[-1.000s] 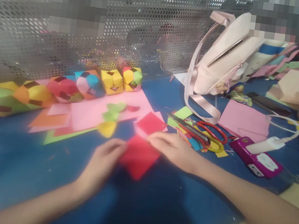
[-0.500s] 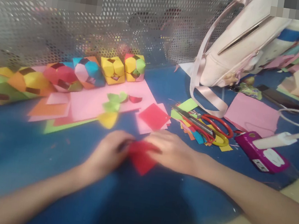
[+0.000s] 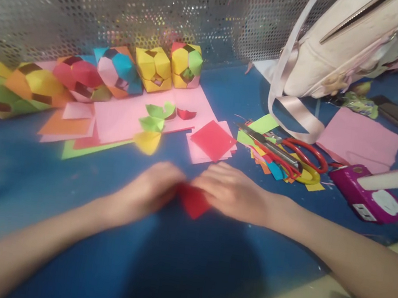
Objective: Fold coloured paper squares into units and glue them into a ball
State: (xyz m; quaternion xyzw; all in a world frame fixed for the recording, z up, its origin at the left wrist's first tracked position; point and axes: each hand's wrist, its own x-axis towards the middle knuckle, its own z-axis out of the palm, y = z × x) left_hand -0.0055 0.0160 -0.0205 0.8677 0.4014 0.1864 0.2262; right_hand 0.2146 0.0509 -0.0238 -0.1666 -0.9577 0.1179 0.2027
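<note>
Between my two hands, low over the blue surface, is a small red paper point(image 3: 195, 202) with one corner pointing toward me. My left hand point(image 3: 159, 185) is closed on its left edge. From the right, my right hand point(image 3: 233, 193) pinches the same paper, its fingers bent over the top edge. Both hands hide the paper's upper part. Just beyond them a red square point(image 3: 213, 140) lies on pink sheets point(image 3: 196, 154). Small folded pieces, green point(image 3: 151, 123), yellow point(image 3: 148, 142) and red point(image 3: 186, 114), rest to the left of that square.
Several folded paper balls point(image 3: 153, 68) line the perforated metal panel point(image 3: 217, 18). To the right are red-handled scissors point(image 3: 307, 153), a cutter point(image 3: 271, 147), paper scraps, a purple power adapter point(image 3: 370, 195), pink sheets point(image 3: 363, 137) and a white bag point(image 3: 327, 53) with a hanging strap.
My hands have drawn closer together around the red paper, and less of it shows. The camera view has shifted, so the bag and adapter appear farther right.
</note>
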